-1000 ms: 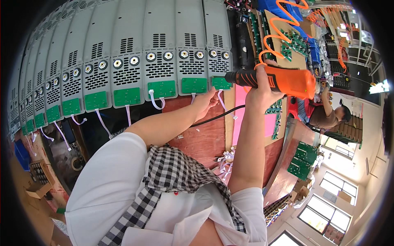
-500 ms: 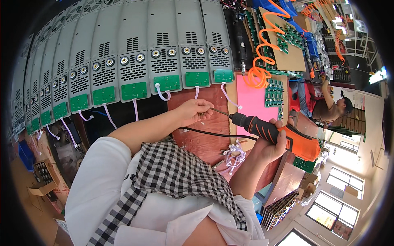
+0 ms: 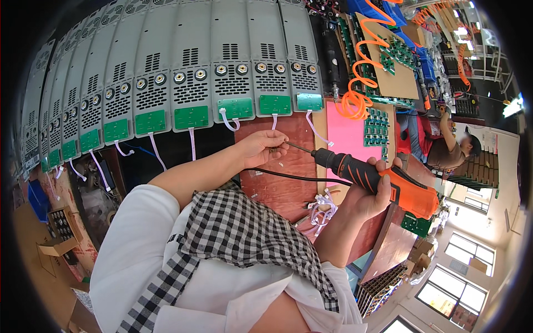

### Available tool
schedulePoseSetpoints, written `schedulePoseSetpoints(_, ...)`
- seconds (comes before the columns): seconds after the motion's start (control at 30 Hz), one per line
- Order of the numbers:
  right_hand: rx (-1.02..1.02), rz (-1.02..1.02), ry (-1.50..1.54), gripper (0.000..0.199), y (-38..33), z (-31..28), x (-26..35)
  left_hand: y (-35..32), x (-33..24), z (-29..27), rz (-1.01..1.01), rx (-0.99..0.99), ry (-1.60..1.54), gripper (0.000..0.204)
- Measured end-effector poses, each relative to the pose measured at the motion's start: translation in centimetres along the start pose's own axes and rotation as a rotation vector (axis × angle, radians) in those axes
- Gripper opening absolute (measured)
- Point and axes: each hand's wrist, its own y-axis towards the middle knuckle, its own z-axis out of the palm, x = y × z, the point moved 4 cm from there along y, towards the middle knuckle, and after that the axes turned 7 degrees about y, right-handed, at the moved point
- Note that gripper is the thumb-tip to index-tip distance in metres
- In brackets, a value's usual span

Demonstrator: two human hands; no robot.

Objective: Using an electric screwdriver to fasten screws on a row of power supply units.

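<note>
In my right hand (image 3: 371,194) I grip an orange and black electric screwdriver (image 3: 355,169), its long thin bit pointing left. My left hand (image 3: 265,149) is closed in a pinch at the tip of that bit; anything small between the fingers is hidden. A black cord (image 3: 300,176) runs from behind my left hand toward the right wrist. Beyond the hands stands a row of grey metal units (image 3: 230,83), each with a green circuit board (image 3: 191,117) at its near end and paired brass-coloured connectors (image 3: 221,70). White cables (image 3: 156,149) hang from the boards.
A pink sheet (image 3: 350,133) lies right of the units, beside small green boards (image 3: 376,127). An orange coiled hose (image 3: 358,83) hangs over the right side. Bundled white cables (image 3: 322,213) rest on the red-brown tabletop (image 3: 277,191). Another person (image 3: 447,147) works at far right.
The whole view has shifted slightly, with the units appearing a little lower and farther right. Both hands keep the same hold, the left still at the bit's tip.
</note>
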Motion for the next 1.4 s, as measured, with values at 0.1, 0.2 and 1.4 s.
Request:
schedulePoseSetpoints(0.1,0.038,0.000,-0.008,0.038,0.0,0.1,0.0,-0.1,-0.1,0.4,0.006,-0.022,-0.017,0.013)
schedulePoseSetpoints(0.2,0.094,0.024,-0.035,0.042,-0.1,-0.1,0.1,0.0,0.0,0.4,0.002,-0.023,-0.022,0.014)
schedulePoseSetpoints(1.4,0.130,-0.078,-0.188,0.037,4.1,3.5,-7.5,3.7,-1.4,-3.6,0.254,-0.564,-0.136,0.036)
